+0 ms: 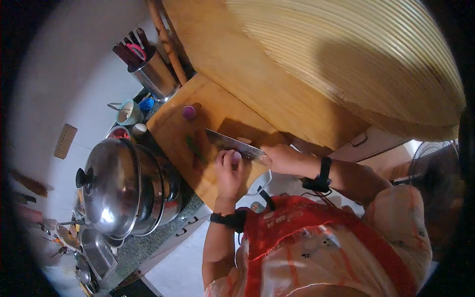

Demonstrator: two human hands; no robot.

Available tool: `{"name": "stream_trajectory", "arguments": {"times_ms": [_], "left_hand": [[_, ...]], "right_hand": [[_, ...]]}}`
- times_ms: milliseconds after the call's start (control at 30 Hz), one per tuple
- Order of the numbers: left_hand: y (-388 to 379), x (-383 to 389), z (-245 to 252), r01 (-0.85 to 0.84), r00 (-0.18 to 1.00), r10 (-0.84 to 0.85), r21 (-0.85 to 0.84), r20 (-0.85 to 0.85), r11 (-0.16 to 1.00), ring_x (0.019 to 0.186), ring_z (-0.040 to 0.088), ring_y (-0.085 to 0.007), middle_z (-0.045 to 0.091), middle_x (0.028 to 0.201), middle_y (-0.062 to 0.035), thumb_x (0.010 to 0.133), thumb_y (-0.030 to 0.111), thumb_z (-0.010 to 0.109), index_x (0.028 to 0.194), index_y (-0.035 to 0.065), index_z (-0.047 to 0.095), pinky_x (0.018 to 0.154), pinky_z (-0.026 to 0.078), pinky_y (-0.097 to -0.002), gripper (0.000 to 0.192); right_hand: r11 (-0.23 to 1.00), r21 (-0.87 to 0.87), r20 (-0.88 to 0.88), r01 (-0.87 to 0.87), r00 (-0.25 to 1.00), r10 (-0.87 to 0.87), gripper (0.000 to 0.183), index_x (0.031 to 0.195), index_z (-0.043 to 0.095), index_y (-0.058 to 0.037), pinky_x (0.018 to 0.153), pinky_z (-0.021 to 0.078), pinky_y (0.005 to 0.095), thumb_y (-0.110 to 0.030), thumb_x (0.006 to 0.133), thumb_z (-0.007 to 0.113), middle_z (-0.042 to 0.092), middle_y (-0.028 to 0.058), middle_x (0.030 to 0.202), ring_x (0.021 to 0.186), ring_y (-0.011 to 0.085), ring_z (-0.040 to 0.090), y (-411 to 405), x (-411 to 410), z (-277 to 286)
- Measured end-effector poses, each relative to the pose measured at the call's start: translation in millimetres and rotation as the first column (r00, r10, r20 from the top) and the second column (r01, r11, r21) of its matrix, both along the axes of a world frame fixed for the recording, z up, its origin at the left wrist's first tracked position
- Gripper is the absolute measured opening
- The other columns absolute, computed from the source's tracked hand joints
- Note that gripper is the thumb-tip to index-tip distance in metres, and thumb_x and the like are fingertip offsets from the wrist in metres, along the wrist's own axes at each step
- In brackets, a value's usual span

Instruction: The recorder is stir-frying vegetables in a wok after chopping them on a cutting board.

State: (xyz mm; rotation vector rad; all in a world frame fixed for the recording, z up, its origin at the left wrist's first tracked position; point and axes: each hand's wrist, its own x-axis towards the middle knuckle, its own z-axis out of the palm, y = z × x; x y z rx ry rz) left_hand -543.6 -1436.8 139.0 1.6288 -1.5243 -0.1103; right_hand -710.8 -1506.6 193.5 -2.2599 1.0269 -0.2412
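Observation:
On a wooden cutting board [172, 120], my left hand [227, 172] grips a purple onion piece [235, 157] with its fingers around it. My right hand [284, 159] is shut on the handle end of a cleaver [235, 144]. The broad blade lies across the board just beyond the onion piece; whether they touch I cannot tell. A small pale piece [243, 140] shows beside the blade's far edge. Another purple onion piece [189, 112] sits towards the board's far corner. A green chili [193, 146] lies left of the blade, with dark reddish strips near it.
A large lidded steel steamer pot [115, 185] stands left on the granite counter [156, 241]. Behind are a teal cup [130, 112] and a steel utensil holder [156, 76]. A round bamboo tray [356, 63] leans at upper right. A fan [432, 167] stands far right.

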Motion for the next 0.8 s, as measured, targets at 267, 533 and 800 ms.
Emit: {"name": "stream_trajectory", "arguments": {"times_ms": [267, 533, 800], "left_hand": [[6.1, 7.2, 21.1, 0.119, 0.983, -0.14, 0.167, 0.121, 0.979, 0.087, 0.049, -0.0339, 0.052, 0.097, -0.0178, 0.07, 0.01, 0.059, 0.094, 0.0012, 0.054, 0.076, 0.041, -0.038, 0.026], [4.6, 8.8, 22.0, 0.169, 0.979, -0.183, 0.147, 0.093, 0.975, 0.085, 0.05, -0.0325, 0.054, 0.091, -0.0146, 0.074, 0.009, 0.056, 0.088, 0.0014, 0.055, 0.074, 0.041, -0.0375, 0.016], [9.3, 12.3, 18.9, 0.127, 0.987, -0.139, 0.138, 0.077, 0.982, 0.084, 0.05, -0.0325, 0.055, 0.089, -0.0137, 0.074, 0.01, 0.057, 0.086, 0.0028, 0.054, 0.074, 0.041, -0.0373, 0.014]], "right_hand": [[0.999, 0.015, -0.113, -0.05, 0.992, 0.051, 0.019, 0.088, 0.05, -0.0032, 0.053, 0.0426, 0.0481, -0.019, 0.08, 0.044, 0.055, 0.0206, 0.063, 0.061, 0.038, 0.055, 0.4, -10.9, 28.4], [0.979, -0.084, -0.16, -0.184, 0.973, 0.169, 0.018, 0.083, 0.044, -0.0023, 0.047, 0.0418, 0.045, -0.019, 0.085, 0.037, 0.054, 0.0195, 0.057, 0.056, 0.0361, 0.056, 15.1, -14.1, 30.4], [0.986, -0.031, -0.164, -0.161, 0.974, 0.154, 0.015, 0.086, 0.047, 0.0022, 0.048, 0.0451, 0.0452, -0.002, 0.072, 0.045, 0.056, 0.0213, 0.062, 0.06, 0.0365, 0.058, 19.5, -4.6, 36.4]]}}
